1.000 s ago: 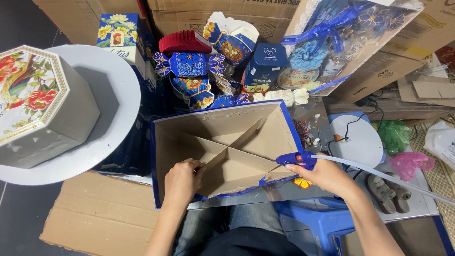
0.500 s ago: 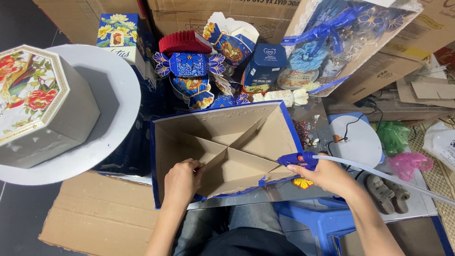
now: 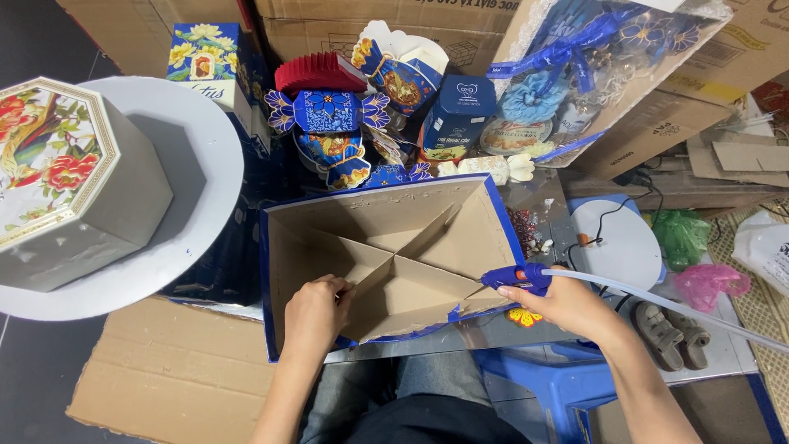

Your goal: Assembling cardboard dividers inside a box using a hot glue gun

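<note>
While bracing the cardboard divider (image 3: 386, 275) inside the blue-edged box (image 3: 386, 263), left hand (image 3: 316, 316) pressed flat-ish, right hand (image 3: 567, 304) wrapped around blue glue gun (image 3: 514, 278).

Octagonal floral box (image 3: 62, 177) on round white board (image 3: 197, 177); pink bag (image 3: 708, 284).

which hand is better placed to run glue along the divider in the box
Right. The right hand already grips the blue glue gun, nozzle aimed at the cardboard divider by the box's right wall. The left hand holds no tool and rests on the divider's left end, likely bracing it.
</note>
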